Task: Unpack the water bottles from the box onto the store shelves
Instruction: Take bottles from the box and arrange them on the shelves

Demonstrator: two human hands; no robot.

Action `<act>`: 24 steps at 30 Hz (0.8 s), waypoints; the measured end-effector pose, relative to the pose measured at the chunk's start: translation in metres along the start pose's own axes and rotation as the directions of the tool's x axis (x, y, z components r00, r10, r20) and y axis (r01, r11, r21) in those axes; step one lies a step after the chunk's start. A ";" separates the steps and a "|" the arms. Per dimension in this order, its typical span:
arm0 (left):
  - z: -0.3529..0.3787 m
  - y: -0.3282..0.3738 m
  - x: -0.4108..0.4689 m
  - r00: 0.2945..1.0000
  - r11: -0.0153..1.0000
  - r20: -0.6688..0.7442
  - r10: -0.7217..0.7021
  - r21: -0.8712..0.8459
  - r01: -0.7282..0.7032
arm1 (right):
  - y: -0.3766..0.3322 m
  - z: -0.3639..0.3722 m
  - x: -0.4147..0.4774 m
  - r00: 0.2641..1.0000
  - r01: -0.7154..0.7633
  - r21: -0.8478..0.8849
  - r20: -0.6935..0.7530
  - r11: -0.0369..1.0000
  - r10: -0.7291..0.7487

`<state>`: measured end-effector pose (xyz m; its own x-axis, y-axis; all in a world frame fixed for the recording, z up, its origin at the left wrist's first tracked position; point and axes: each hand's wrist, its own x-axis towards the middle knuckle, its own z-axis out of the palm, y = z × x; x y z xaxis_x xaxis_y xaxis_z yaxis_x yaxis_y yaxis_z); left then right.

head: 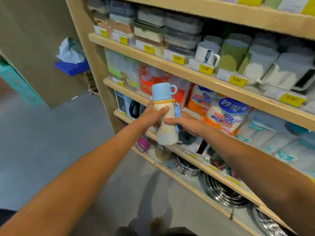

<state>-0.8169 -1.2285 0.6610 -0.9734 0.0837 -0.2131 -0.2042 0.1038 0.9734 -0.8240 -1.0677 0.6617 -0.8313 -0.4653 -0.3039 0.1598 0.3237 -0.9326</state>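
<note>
A cream water bottle (166, 132) with a light-blue cup-shaped lid and a blue dangling strap is held upright in front of the wooden store shelves (187, 72). My left hand (153, 114) grips its upper body from the left, thumb across the front. My right hand (185, 124) holds the bottle from the right side, thumb on its middle. The bottle hangs in the air just ahead of the lower shelf's edge. The box is not in view.
The shelves carry food containers, mugs (207, 54) with yellow price tags, packs of paper plates (226, 114), a pink bottle (142, 144), a jar and steel racks (221, 191) lower down. A blue bin (72, 67) with a bag stands behind on the grey floor.
</note>
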 end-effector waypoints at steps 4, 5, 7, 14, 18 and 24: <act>-0.047 0.024 0.030 0.995 0.994 0.009 0.096 0.045 -0.097 | -0.041 0.014 0.040 1.000 0.009 -0.049 -0.027 0.999 -0.011; -0.054 0.031 0.033 0.994 0.993 0.018 0.111 0.047 -0.112 | -0.050 0.015 0.045 0.999 0.013 -0.062 -0.034 0.998 -0.015; -0.079 0.049 0.049 0.989 0.989 0.057 0.137 0.052 -0.140 | -0.074 0.023 0.066 0.995 0.044 -0.070 -0.092 0.997 -0.050; -0.153 0.128 0.092 0.951 0.953 0.148 0.271 0.098 -0.286 | -0.168 0.053 0.102 0.933 0.113 -0.065 -0.336 0.991 -0.129; -0.180 0.182 0.107 0.901 0.906 0.196 0.386 0.104 -0.410 | -0.227 0.049 0.119 0.869 0.106 -0.132 -0.470 0.986 -0.156; -0.208 0.273 0.111 0.812 0.833 0.235 0.534 0.021 -0.553 | -0.321 0.042 0.117 0.796 0.274 -0.163 -0.515 0.948 -0.318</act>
<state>-1.0024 -1.3970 0.9205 -0.8754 0.3564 0.3266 0.3707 0.0613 0.9267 -0.9502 -1.2604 0.9179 -0.9867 -0.0485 0.1553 -0.1627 0.3135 -0.9355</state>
